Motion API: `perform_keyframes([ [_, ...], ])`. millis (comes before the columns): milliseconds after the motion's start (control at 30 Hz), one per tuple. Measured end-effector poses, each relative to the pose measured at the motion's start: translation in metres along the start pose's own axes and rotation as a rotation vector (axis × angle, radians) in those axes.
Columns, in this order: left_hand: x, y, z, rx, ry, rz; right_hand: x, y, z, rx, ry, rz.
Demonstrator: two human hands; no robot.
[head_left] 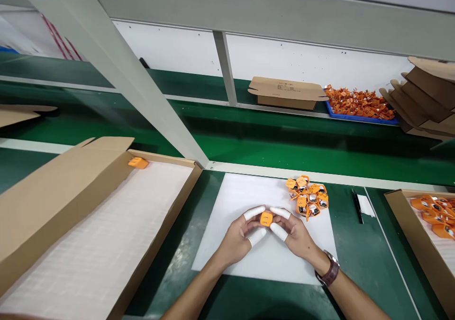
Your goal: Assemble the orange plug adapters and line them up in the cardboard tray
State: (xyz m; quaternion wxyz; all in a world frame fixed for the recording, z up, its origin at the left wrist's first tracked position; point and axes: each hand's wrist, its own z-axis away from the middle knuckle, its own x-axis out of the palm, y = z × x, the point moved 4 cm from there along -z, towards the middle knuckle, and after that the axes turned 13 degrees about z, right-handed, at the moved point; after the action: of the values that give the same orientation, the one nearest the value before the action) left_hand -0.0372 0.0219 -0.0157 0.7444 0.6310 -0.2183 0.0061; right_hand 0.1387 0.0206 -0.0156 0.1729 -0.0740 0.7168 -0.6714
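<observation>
A small orange part (266, 219) is held between both hands above a white sheet (241, 263). My left hand (240, 237) has its fingers round the part's left side, with white covers on thumb and index finger. My right hand (295, 234), with the same white covers and a watch at the wrist, grips the part from the right. Several orange parts with metal and black pieces (309, 197) lie in a pile on the sheet, just beyond my right hand.
An open cardboard box (170, 220) on the left holds one orange piece (138, 162). A box of orange parts (405, 220) stands at right. Behind are a full blue tray (362, 119), flat cartons (287, 90) and a slanting metal post (142, 92).
</observation>
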Motion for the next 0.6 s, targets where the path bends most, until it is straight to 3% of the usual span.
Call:
perform_keyframes([
  [233,-0.002,-0.012,0.0,0.178,0.079,-0.304,0.0,0.008,0.0,0.036,0.03,0.061],
  [367,0.004,-0.003,0.001,0.275,0.08,-0.369,0.0,0.006,0.001,0.022,0.024,0.087],
  [467,0.007,0.021,0.007,0.393,0.113,-0.405,-0.002,0.008,0.001,0.058,0.037,0.136],
  [600,-0.011,0.082,0.02,0.562,0.217,-0.662,-0.003,0.019,0.001,0.086,0.049,0.152],
])
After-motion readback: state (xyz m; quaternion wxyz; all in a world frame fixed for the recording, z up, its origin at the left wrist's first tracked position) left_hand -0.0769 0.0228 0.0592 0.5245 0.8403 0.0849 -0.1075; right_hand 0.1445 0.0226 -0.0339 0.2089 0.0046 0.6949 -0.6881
